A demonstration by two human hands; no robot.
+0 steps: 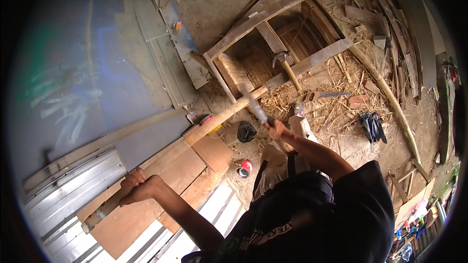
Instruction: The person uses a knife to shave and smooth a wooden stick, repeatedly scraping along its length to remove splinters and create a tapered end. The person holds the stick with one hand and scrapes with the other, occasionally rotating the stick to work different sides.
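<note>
got my left hand (138, 185) wrapped round the pole (224, 115), its far end at the wooden frame (312, 63); right hand (278, 134) closed on a long blurry tool (257, 109). i'd keep strokes light, left well back.

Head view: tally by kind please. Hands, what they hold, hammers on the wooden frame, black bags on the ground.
Hands: 2 (left hand, right hand)
Wooden pole in left hand: 1
Tool in right hand, blurred: 1
Hammer on wooden frame: 1
Black bags: 2
Total: 7
</note>
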